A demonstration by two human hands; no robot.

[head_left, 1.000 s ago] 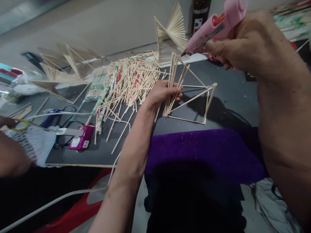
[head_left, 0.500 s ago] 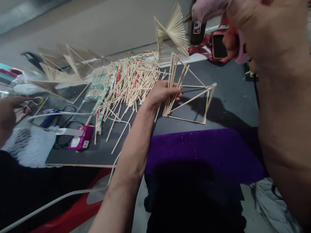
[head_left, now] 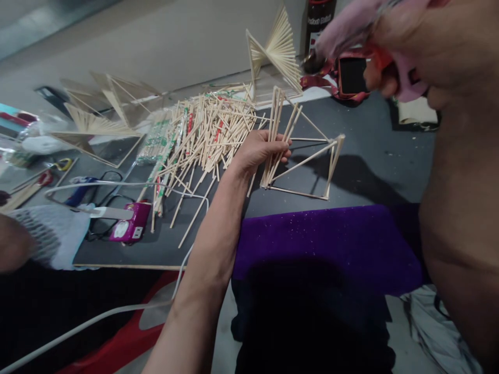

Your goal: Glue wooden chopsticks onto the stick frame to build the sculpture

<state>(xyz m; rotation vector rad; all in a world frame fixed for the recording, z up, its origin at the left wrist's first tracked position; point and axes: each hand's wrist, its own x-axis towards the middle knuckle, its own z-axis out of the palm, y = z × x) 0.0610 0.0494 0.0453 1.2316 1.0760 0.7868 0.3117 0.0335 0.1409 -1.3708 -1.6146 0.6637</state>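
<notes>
My left hand (head_left: 268, 148) is closed around several thin sticks of a wooden stick frame (head_left: 298, 192). The frame rests on the dark table, its open triangular end to the right of my fingers. High at the right, my right hand (head_left: 401, 52) grips a pink glue gun (head_left: 346, 26), whose dark nozzle points left. The nozzle is above and to the right of the frame, apart from it. A large pile of loose sticks (head_left: 218, 124) lies just left of my left hand.
Behind the frame stands a twisted stick model (head_left: 276, 52), near a dark bottle (head_left: 317, 21) and a red-cased device (head_left: 352, 75). More stick models (head_left: 97, 119) are at the left. A magenta power adapter (head_left: 132, 223) has a white cable. A person's hand (head_left: 13, 244) shows far left.
The glue gun in my right hand has shifted slightly right and down. The other person's hand at the left has drawn back toward the lower left. My left hand has hardly moved.
</notes>
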